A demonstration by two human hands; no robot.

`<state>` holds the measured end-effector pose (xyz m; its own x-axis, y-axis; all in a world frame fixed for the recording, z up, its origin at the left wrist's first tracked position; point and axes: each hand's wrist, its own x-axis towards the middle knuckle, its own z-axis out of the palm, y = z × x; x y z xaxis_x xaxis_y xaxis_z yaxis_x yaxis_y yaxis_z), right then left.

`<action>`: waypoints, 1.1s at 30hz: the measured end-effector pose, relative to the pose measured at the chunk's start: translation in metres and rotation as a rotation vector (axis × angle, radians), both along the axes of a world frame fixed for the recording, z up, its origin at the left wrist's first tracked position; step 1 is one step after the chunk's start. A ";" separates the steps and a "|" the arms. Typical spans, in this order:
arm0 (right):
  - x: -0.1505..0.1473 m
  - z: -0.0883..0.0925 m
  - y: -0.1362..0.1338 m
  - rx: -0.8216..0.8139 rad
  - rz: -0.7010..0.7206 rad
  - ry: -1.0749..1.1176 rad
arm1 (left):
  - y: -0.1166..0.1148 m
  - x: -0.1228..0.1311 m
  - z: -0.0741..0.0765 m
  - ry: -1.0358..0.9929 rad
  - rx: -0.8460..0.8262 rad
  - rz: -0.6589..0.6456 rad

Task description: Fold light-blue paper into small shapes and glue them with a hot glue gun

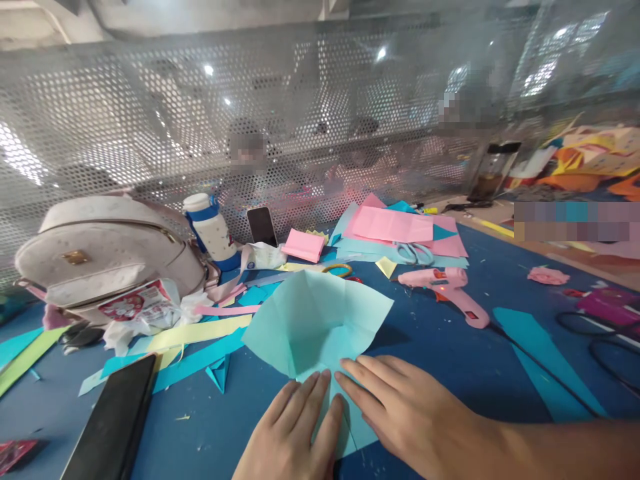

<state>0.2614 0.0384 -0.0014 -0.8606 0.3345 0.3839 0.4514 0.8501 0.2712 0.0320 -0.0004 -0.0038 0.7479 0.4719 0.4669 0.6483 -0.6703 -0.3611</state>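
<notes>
A creased sheet of light teal paper (pixel 320 320) lies on the blue table in front of me, its far part standing up in a curved, open shape. My left hand (pixel 295 430) presses on its near part, fingers stretched out and flat. From the right, my right hand (pixel 400 400) rests on the same paper with its fingers extended and fingertips close to the left hand's. Crease lines show on the flat part between the hands. The near edge is partly hidden under my fingers.
A pink glue gun (pixel 447 290) with a cable lies right of the paper. Behind are scissors (pixel 415 253), pink sheets (pixel 393 223), a bottle (pixel 213 230) and a backpack (pixel 115 257). A dark phone (pixel 113 420) and paper strips (pixel 200 333) lie left. A perforated metal screen (pixel 280 120) borders the table.
</notes>
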 end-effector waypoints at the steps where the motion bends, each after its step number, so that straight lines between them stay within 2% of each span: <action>1: 0.000 0.001 0.000 -0.017 -0.005 0.004 | -0.001 -0.001 -0.001 0.013 -0.002 0.004; 7: -0.002 0.006 0.001 -0.045 -0.009 0.041 | -0.004 -0.003 0.003 0.027 -0.064 -0.006; 13: -0.001 0.004 0.000 -0.039 -0.013 0.057 | -0.004 -0.002 0.008 -0.144 -0.183 -0.043; 16: -0.001 0.005 0.001 -0.062 -0.011 0.052 | -0.004 -0.002 0.004 -0.240 -0.327 -0.036; 19: -0.001 0.008 0.001 -0.080 0.011 0.036 | -0.002 -0.004 0.003 -0.391 -0.548 -0.020; 22: 0.000 0.009 0.002 -0.086 0.015 0.003 | 0.000 -0.012 0.015 -0.430 -0.712 0.013; 26: 0.000 0.006 0.002 -0.055 0.012 -0.019 | 0.004 -0.035 0.041 -0.288 -0.820 0.124; 27: 0.000 0.006 0.003 -0.045 0.013 -0.013 | 0.007 -0.042 0.046 -0.253 -0.830 0.163; 29: 0.000 0.005 0.003 -0.037 0.015 0.001 | 0.012 -0.053 0.052 -0.208 -0.744 0.263; 31: 0.000 0.005 0.003 -0.039 0.019 0.015 | 0.018 -0.061 0.052 -0.234 -0.670 0.346; 33: 0.000 0.006 0.003 -0.053 0.028 0.018 | 0.025 -0.064 0.046 -0.305 -0.608 0.359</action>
<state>0.2612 0.0413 0.0048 -0.8629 0.3309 0.3821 0.4321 0.8751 0.2179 -0.0316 0.0243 0.0420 0.3807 0.9009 0.2084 0.8752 -0.4238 0.2334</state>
